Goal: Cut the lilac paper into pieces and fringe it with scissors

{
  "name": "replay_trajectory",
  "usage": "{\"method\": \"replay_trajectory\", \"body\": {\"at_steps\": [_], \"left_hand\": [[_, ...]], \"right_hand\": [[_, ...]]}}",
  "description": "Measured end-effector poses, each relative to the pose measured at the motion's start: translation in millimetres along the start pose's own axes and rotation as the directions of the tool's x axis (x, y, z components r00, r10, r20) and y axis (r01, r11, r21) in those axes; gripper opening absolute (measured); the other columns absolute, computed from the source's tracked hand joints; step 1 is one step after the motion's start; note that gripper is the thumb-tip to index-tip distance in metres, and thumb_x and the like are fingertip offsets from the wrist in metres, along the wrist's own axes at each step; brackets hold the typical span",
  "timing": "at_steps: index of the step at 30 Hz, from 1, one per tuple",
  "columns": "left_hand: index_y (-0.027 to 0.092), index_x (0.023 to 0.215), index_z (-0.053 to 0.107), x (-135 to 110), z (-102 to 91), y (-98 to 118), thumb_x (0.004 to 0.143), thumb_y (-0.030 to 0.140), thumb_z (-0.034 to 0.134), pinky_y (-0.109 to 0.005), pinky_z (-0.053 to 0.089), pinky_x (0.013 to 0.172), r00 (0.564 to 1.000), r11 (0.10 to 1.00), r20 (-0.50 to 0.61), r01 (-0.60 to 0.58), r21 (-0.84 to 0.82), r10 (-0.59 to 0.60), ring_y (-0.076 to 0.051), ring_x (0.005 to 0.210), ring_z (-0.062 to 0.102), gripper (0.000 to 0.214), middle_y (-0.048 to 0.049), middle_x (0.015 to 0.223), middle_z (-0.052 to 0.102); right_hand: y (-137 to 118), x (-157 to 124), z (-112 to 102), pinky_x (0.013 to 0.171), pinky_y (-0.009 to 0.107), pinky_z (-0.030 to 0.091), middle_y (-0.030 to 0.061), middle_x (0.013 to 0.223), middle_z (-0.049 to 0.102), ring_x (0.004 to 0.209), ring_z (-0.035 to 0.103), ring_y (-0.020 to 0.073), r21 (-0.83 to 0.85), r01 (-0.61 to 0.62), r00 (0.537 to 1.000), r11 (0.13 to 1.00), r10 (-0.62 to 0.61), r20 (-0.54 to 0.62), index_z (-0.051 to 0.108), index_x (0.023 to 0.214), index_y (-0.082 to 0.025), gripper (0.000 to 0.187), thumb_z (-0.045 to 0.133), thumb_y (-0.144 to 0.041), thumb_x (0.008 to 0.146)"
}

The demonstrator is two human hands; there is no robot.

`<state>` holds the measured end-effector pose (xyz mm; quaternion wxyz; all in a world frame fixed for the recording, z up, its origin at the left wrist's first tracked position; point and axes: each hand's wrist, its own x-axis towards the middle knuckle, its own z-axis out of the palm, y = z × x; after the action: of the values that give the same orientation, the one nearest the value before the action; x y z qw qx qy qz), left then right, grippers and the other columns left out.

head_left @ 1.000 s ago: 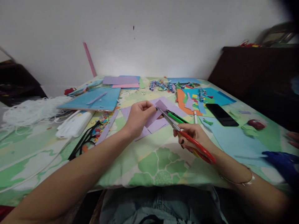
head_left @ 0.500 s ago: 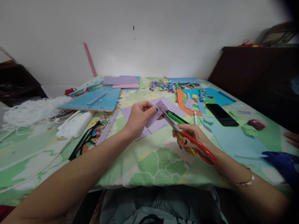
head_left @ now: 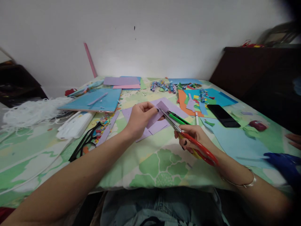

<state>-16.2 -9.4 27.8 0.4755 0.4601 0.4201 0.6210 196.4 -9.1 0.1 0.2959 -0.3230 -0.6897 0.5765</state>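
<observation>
My left hand point(head_left: 142, 118) pinches a small piece of purple paper point(head_left: 162, 106) above the middle of the table. In my right hand point(head_left: 191, 138) is a pair of scissors point(head_left: 199, 147) with red and yellow handles. Their blades point(head_left: 171, 121) point up and left and meet the purple paper near my left fingertips. Below lie larger purple sheets point(head_left: 158, 127), some overlapping. A green box cutter point(head_left: 177, 118) rests on them, just behind the blades. The fingers under the paper are partly hidden.
To the left are black-framed glasses point(head_left: 86, 141), a white power strip point(head_left: 75, 125), tangled white cord point(head_left: 35, 110) and a blue folder point(head_left: 94, 99). A black phone point(head_left: 223, 115), light blue paper point(head_left: 240, 141) and a computer mouse-like red object point(head_left: 258, 125) lie right. Another person's fingers point(head_left: 293, 139) show at the right edge.
The scissor handles have drawn slightly closer together as my right fingers curl in. My left hand and the purple paper stay almost where they were.
</observation>
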Motion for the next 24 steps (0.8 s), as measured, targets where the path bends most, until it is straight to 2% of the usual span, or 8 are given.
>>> {"method": "replay_trajectory", "body": {"at_steps": [6,14,19,24], "left_hand": [[0.014,0.063,0.056,0.1,0.3,-0.1,0.065,0.015,0.066,-0.024,0.056,0.06,1.0,0.999,0.001,-0.01,-0.038,0.01,-0.015,0.057,0.069,0.01,-0.0009,0.059,0.067],[0.013,0.064,0.058,1.1,-0.5,-1.9,0.067,0.015,0.067,-0.022,0.056,0.059,0.999,0.996,0.023,-0.032,-0.078,0.034,-0.015,0.058,0.069,0.01,-0.0016,0.061,0.068],[0.013,0.065,0.059,-0.1,0.0,-1.1,0.067,0.017,0.069,-0.027,0.058,0.068,0.999,0.994,0.04,-0.014,-0.106,0.019,-0.016,0.063,0.07,0.011,-0.0022,0.065,0.068],[0.014,0.064,0.058,-0.3,0.9,-1.5,0.066,0.017,0.069,-0.031,0.059,0.069,1.0,0.998,0.028,-0.008,-0.063,0.009,-0.017,0.061,0.07,0.012,-0.0011,0.062,0.067]], "right_hand": [[-0.8,-0.2,1.0,0.029,0.014,0.032,-0.0053,0.051,0.052,0.034,0.038,0.0044,-0.019,-0.019,1.0,1.0,0.018,-0.02,0.06,0.079,-0.017,0.034,0.076,-0.043,0.065],[-3.2,0.1,2.6,0.029,0.014,0.032,-0.0052,0.05,0.053,0.034,0.039,0.0044,-0.031,-0.033,0.999,0.999,0.032,-0.043,0.059,0.077,-0.017,0.025,0.074,-0.032,0.064],[-4.6,0.2,2.1,0.029,0.014,0.033,-0.005,0.05,0.053,0.034,0.039,0.0046,-0.019,0.001,0.999,1.0,-0.002,-0.044,0.059,0.078,-0.016,0.032,0.075,-0.04,0.065],[-6.7,0.8,2.1,0.033,0.016,0.038,-0.0029,0.053,0.055,0.038,0.045,0.0068,0.034,0.034,0.998,0.999,-0.036,0.045,0.057,0.079,-0.015,0.047,0.078,-0.052,0.06]]}}
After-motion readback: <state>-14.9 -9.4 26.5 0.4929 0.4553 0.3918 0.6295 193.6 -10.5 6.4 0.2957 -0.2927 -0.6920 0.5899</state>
